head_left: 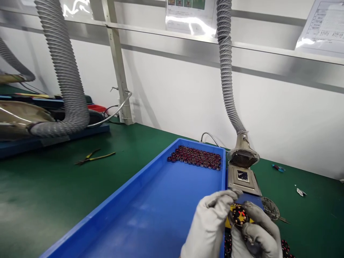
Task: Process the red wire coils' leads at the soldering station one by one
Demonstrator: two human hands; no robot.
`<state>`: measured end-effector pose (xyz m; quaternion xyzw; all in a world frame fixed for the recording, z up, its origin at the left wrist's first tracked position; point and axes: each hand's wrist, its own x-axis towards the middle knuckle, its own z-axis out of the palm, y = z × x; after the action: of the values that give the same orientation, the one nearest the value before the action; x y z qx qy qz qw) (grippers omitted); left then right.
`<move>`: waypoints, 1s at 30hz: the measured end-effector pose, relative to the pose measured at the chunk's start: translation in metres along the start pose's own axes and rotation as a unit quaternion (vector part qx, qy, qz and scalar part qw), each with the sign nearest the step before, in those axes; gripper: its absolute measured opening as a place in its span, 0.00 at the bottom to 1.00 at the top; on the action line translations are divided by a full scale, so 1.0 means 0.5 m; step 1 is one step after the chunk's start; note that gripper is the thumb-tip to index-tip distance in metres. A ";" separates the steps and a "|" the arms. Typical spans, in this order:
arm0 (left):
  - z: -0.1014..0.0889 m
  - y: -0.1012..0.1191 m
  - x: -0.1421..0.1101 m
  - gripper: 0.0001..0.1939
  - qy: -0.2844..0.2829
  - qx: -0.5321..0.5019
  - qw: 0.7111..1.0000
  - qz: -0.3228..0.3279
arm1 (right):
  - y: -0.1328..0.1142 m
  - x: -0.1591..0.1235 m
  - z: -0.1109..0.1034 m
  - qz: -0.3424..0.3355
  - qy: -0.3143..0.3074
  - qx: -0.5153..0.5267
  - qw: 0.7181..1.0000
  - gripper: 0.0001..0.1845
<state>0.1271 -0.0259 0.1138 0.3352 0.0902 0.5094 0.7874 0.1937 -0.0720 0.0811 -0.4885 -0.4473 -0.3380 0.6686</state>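
My right hand (pixel 259 229), in a white glove with greyed fingertips, holds a small round motor stator (pixel 240 215) between thumb and fingers. It is black, with copper-coloured spots around its rim and a reddish glint in the middle. Just to its left, my left hand (pixel 215 215), also gloved, is closed in a pinch close above the part. What the left fingertips grip, if anything, is too blurred to make out. More dark round parts with reddish spots (pixel 285 246) lie beside and below the right hand, partly hidden by it.
A long blue tray (pixel 129 188) holds rows of similar dark stators (pixel 197 157) at its far end. Right of it stands a metal soldering pot (pixel 244 179) under a grey extraction hose (pixel 226 64). Yellow-handled pliers (pixel 94 156) lie left; blue cutters (pixel 278 168) lie right.
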 end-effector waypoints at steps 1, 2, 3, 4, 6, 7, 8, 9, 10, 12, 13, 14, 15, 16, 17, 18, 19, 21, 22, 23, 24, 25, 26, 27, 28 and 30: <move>-0.001 0.005 0.003 0.09 0.024 -0.012 0.999 0.023 | 0.001 0.000 0.000 0.015 0.020 -0.006 1.000 0.13; -0.001 0.013 0.006 0.08 0.038 -0.006 0.999 0.031 | 0.003 -0.001 0.001 0.030 0.036 -0.014 0.999 0.13; 0.000 0.023 0.009 0.09 0.035 0.016 0.999 0.017 | 0.003 -0.002 0.001 0.042 0.048 -0.020 0.998 0.13; 0.003 0.031 0.012 0.11 0.019 0.053 0.998 -0.016 | 0.004 -0.003 0.002 0.050 0.054 -0.020 0.997 0.13; 0.011 0.040 0.015 0.13 -0.009 0.139 0.986 -0.088 | 0.004 -0.006 0.004 0.045 0.053 -0.008 0.998 0.10; 0.014 0.040 0.014 0.11 -0.010 0.170 0.980 -0.107 | 0.004 -0.007 0.005 0.037 0.050 -0.003 0.998 0.10; 0.017 0.039 0.013 0.09 -0.002 0.187 0.977 -0.105 | 0.004 -0.007 0.007 0.029 0.047 0.001 0.998 0.10; 0.019 0.037 0.012 0.06 0.016 0.192 0.978 -0.079 | 0.003 -0.007 0.008 0.020 0.045 0.003 0.999 0.10; 0.019 0.036 0.010 0.06 0.035 0.184 0.981 -0.044 | 0.003 -0.006 0.008 0.008 0.048 0.003 0.999 0.10; 0.021 0.041 0.007 0.07 0.065 0.145 0.987 0.024 | 0.004 -0.003 0.006 -0.015 0.042 0.009 0.999 0.11; 0.022 0.048 0.005 0.08 0.076 0.134 0.987 0.040 | 0.005 -0.003 0.002 -0.025 0.034 0.017 0.999 0.10; 0.024 0.057 0.003 0.10 0.082 0.134 0.987 0.036 | 0.007 -0.003 -0.002 -0.031 0.020 0.025 0.999 0.09; 0.027 0.065 0.002 0.13 0.078 0.146 0.986 0.012 | 0.009 -0.004 -0.007 -0.033 0.005 0.030 0.999 0.07; 0.031 0.073 0.000 0.15 0.067 0.163 0.984 -0.024 | 0.011 -0.005 -0.013 -0.033 -0.012 0.034 0.999 0.06; 0.034 0.079 -0.002 0.16 0.057 0.179 0.980 -0.060 | 0.013 -0.007 -0.017 -0.033 -0.026 0.034 0.999 0.04; 0.036 0.081 -0.003 0.16 0.051 0.187 0.977 -0.090 | 0.013 -0.009 -0.020 -0.035 -0.034 0.031 0.998 0.02; 0.038 0.079 -0.005 0.15 0.051 0.182 0.976 -0.105 | 0.013 -0.010 -0.021 -0.037 -0.041 0.028 0.998 0.02; 0.036 0.068 -0.008 0.11 0.051 0.140 0.983 -0.105 | 0.007 -0.009 -0.017 -0.036 -0.035 0.028 0.998 0.02; 0.033 0.059 -0.009 0.11 0.049 0.104 0.989 -0.095 | 0.003 -0.007 -0.012 -0.029 -0.016 0.030 0.999 0.03; 0.029 0.051 -0.009 0.11 0.047 0.064 0.993 -0.083 | -0.001 -0.005 -0.006 -0.016 0.007 0.030 0.999 0.06; 0.025 0.044 -0.008 0.11 0.050 0.021 0.996 -0.067 | -0.006 -0.002 0.000 -0.005 0.028 0.027 0.999 0.09; 0.021 0.039 -0.007 0.11 0.062 -0.020 0.997 -0.046 | -0.009 0.000 0.006 0.001 0.042 0.021 0.999 0.12; 0.018 0.036 -0.004 0.10 0.078 -0.051 0.995 -0.024 | -0.011 0.002 0.011 0.004 0.050 0.014 0.999 0.13; 0.016 0.036 -0.001 0.10 0.088 -0.068 0.994 -0.007 | -0.011 0.003 0.013 0.004 0.052 0.010 0.999 0.14; 0.015 0.038 0.003 0.10 0.083 -0.073 0.994 -0.003 | -0.010 0.003 0.015 0.002 0.049 0.012 0.999 0.14; 0.016 0.046 0.007 0.15 0.030 -0.043 0.998 -0.035 | -0.003 -0.002 0.013 0.002 0.036 0.021 0.999 0.12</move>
<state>0.1158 -0.0203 0.1348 0.2820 0.1031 0.4943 0.8158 0.1903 -0.0661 0.0817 -0.4622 -0.4289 -0.3447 0.6954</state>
